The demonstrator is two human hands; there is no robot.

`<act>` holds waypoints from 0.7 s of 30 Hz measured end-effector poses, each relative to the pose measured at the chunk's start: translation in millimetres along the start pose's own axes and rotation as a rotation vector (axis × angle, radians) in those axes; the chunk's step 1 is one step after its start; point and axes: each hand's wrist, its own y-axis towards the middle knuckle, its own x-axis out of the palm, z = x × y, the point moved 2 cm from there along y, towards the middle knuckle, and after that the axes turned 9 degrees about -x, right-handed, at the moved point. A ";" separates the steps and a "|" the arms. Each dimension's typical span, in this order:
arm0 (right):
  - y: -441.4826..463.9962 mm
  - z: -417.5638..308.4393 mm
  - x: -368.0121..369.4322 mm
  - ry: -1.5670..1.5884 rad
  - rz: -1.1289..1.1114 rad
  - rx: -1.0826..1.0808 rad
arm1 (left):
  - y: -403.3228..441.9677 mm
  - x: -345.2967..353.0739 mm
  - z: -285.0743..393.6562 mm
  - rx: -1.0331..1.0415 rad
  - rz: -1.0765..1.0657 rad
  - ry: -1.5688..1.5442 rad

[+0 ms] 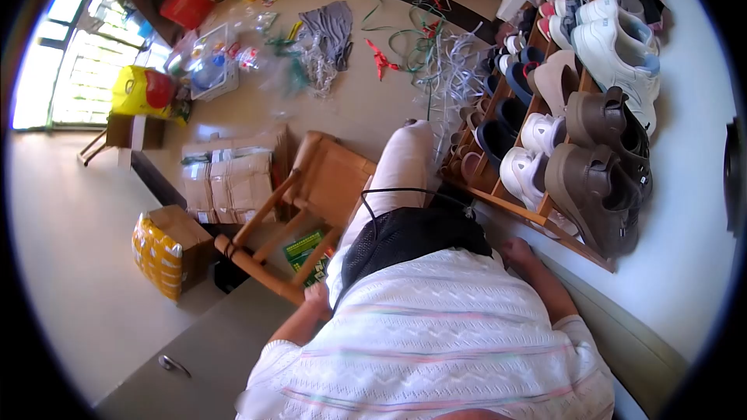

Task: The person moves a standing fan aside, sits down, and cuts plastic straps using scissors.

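Observation:
My left hand [317,295] hangs low beside my left hip, next to the wooden chair [331,179] and a green printed packet [305,253]; its fingers are mostly hidden. On the other side, my right hand [517,252] is down by my right hip, near the lower edge of the wooden shoe rack [545,222]. Too little of its fingers shows to tell their shape. A black mesh bag or cloth [412,241] with a thin black cord lies across my waist, touched by neither hand as far as I can see.
Shoes [595,187] fill the rack on the right. Tangled plastic straps [459,62] and a grey cloth [331,27] lie on the floor ahead. Taped cardboard [233,183], a white basket of bottles [214,62], a yellow-wrapped parcel [158,257] and a cabinet door [210,350] are at left.

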 end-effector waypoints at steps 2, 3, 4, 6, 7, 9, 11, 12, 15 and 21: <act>1.8 6.3 10.6 -0.027 -0.024 0.024 | -9.3 10.2 -1.8 -0.003 -0.070 -0.055; 4.2 6.4 13.3 -0.045 -0.037 0.034 | -9.7 11.7 -2.6 0.002 -0.104 -0.088; 0.7 -3.5 9.3 -0.123 -0.067 0.043 | -9.8 9.8 -2.7 0.007 -0.130 -0.121; -5.0 -31.6 5.0 -0.274 -0.126 0.057 | 0.8 -4.9 -4.6 0.014 -0.169 -0.183; -4.3 -43.3 3.3 -0.315 -0.141 0.059 | 11.1 -17.7 -4.1 0.024 -0.171 -0.203; 8.1 -53.6 12.7 -0.290 -0.119 0.050 | 37.9 -52.2 -6.8 0.047 -0.157 -0.239; 28.1 -62.9 24.5 -0.169 -0.043 0.035 | 75.6 -97.8 -11.9 0.077 -0.126 -0.273; 43.1 -69.7 32.5 -0.094 0.005 0.024 | 97.0 -123.4 -16.0 0.096 -0.096 -0.272; 91.9 -94.1 61.4 0.124 0.178 -0.013 | 179.5 -209.6 -26.1 0.132 0.028 -0.288; 161.7 -189.3 82.8 0.383 0.275 0.121 | 355.0 -360.0 20.7 0.337 0.305 -0.369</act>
